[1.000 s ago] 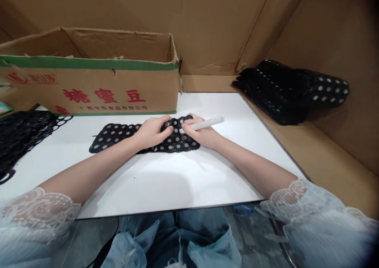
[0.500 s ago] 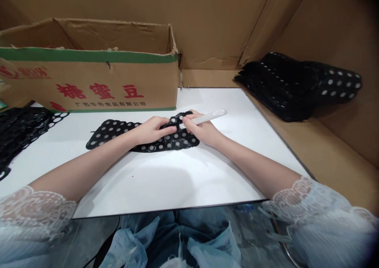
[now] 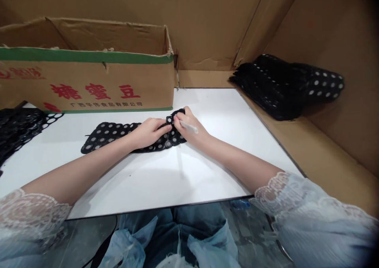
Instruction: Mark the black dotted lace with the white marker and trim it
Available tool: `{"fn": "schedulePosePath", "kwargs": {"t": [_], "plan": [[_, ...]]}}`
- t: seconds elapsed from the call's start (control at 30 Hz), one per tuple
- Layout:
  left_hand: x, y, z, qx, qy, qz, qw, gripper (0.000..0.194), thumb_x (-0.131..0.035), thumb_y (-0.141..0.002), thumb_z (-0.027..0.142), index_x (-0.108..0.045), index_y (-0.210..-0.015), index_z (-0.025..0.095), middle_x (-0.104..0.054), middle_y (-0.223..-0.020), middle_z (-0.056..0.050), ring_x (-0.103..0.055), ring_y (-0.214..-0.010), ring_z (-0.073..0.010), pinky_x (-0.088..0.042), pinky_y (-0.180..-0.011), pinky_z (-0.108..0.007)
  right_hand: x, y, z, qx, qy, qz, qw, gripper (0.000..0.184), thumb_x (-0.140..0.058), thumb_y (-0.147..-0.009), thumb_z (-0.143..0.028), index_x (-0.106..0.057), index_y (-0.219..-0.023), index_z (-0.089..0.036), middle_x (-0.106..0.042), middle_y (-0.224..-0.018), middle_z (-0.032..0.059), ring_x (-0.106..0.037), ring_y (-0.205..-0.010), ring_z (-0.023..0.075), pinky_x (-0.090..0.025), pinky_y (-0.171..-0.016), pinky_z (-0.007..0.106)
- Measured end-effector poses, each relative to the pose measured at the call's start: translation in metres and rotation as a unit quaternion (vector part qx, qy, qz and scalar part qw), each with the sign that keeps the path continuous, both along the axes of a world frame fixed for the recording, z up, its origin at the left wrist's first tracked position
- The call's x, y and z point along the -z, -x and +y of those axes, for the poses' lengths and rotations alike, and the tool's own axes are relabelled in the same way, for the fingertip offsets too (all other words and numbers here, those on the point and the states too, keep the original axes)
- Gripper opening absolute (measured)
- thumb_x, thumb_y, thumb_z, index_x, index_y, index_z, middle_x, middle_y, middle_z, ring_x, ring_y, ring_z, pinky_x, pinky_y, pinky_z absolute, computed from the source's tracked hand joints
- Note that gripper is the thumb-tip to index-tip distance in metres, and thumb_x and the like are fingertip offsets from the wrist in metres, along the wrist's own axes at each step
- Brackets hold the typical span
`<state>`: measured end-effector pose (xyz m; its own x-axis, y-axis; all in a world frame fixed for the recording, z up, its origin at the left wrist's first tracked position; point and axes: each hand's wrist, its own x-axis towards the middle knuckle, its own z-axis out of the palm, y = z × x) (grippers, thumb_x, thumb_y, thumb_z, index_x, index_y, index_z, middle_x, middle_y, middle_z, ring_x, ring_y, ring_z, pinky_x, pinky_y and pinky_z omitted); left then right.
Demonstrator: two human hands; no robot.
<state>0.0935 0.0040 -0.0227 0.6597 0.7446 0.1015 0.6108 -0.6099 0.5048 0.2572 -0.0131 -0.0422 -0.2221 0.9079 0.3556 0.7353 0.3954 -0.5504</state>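
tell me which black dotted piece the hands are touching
The flat piece on the white tabletop, under the left hand and right hand; the dotted stack lies on cardboard at right.

Our left hand (image 3: 149, 133) presses on a black strip with rows of pale round dots (image 3: 103, 135), laid along the far half of the white rectangular tabletop (image 3: 148, 185). Our right hand (image 3: 192, 129) grips a slim white pen-like tool (image 3: 189, 127) over the strip's right end. At the tabletop's far edge, left of its far right corner, stands an open brown cardboard box with a green rim band (image 3: 112, 78). Black openwork material (image 3: 20, 129) lies by the left edge; a black dotted pile (image 3: 284, 88) sits beyond the right edge, on brown cardboard (image 3: 331, 157).
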Motion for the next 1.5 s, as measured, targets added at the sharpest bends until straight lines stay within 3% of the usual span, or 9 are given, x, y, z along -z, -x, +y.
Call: {"fn": "schedulePosePath", "kwargs": {"t": [0.13, 0.3, 0.5, 0.63, 1.03, 1.3, 1.5], "plan": [[-0.001, 0.005, 0.008, 0.013, 0.021, 0.004, 1.000, 0.035, -0.032, -0.082, 0.045, -0.041, -0.063, 0.017, -0.046, -0.058, 0.001, -0.043, -0.056, -0.0132, -0.033, -0.055, -0.024, -0.010, -0.013, -0.002, -0.043, 0.029, 0.045, 0.998, 0.031, -0.035, -0.084, -0.032, -0.040, -0.058, -0.017, -0.038, -0.071, 0.0010, -0.042, -0.062, 0.0106, -0.035, -0.066, 0.026], [-0.003, 0.007, 0.012, 0.013, 0.074, -0.007, 0.997, 0.039, -0.030, -0.083, 0.049, -0.049, -0.077, 0.016, -0.057, -0.076, -0.002, -0.050, -0.071, -0.0168, -0.039, -0.064, -0.025, -0.013, -0.030, -0.004, -0.102, 0.133, 0.115, 0.979, 0.034, -0.035, -0.083, -0.037, -0.041, -0.056, -0.017, -0.038, -0.054, -0.0027, -0.038, -0.052, 0.0093, -0.028, -0.050, 0.023], [-0.008, 0.006, 0.009, 0.020, 0.073, 0.038, 0.996, 0.036, -0.054, -0.067, 0.052, -0.045, -0.065, 0.017, -0.048, -0.065, 0.000, -0.046, -0.058, -0.0138, -0.035, -0.050, -0.023, -0.014, -0.028, -0.006, -0.125, 0.117, 0.112, 0.979, 0.034, -0.039, -0.081, -0.034, -0.044, -0.054, -0.016, -0.044, -0.067, -0.0002, -0.041, -0.058, 0.0091, -0.032, -0.056, 0.024], [-0.009, 0.007, 0.012, 0.016, 0.087, 0.050, 0.995, 0.035, -0.052, -0.067, 0.051, -0.045, -0.061, 0.018, -0.043, -0.061, 0.000, -0.043, -0.054, -0.0131, -0.033, -0.047, -0.024, -0.016, -0.030, -0.005, -0.142, 0.119, 0.108, 0.977, 0.034, -0.040, -0.082, -0.034, -0.045, -0.054, -0.016, -0.044, -0.070, 0.0011, -0.043, -0.060, 0.0105, -0.035, -0.059, 0.026], [-0.007, 0.008, 0.013, 0.031, 0.137, 0.005, 0.990, 0.033, -0.051, -0.071, 0.047, -0.047, -0.065, 0.015, -0.044, -0.067, 0.001, -0.043, -0.058, -0.0113, -0.034, -0.054, -0.023, -0.009, -0.022, -0.008, -0.163, 0.028, 0.095, 0.982, 0.033, -0.039, -0.081, -0.026, -0.033, -0.050, -0.018, -0.035, -0.067, 0.0005, -0.041, -0.073, 0.0141, -0.037, -0.074, 0.030], [0.001, 0.005, 0.006, -0.001, 0.151, -0.083, 0.985, 0.031, -0.052, -0.072, 0.043, -0.057, -0.077, 0.012, -0.054, -0.067, 0.000, -0.049, -0.063, -0.0140, -0.037, -0.059, -0.024, 0.010, -0.005, -0.002, -0.100, -0.074, 0.079, 0.989, 0.022, -0.037, -0.083, -0.022, -0.040, -0.061, -0.017, -0.036, -0.084, 0.0044, -0.042, -0.076, 0.0135, -0.041, -0.076, 0.032], [-0.005, 0.009, 0.007, -0.009, 0.181, -0.104, 0.978, 0.033, -0.052, -0.073, 0.045, -0.057, -0.080, 0.013, -0.055, -0.071, 0.001, -0.049, -0.065, -0.0132, -0.036, -0.060, -0.023, 0.008, -0.001, 0.001, -0.069, -0.093, 0.068, 0.991, 0.023, -0.032, -0.085, -0.024, -0.036, -0.063, -0.019, -0.034, -0.084, 0.0037, -0.039, -0.066, 0.0114, -0.041, -0.070, 0.030]]}}
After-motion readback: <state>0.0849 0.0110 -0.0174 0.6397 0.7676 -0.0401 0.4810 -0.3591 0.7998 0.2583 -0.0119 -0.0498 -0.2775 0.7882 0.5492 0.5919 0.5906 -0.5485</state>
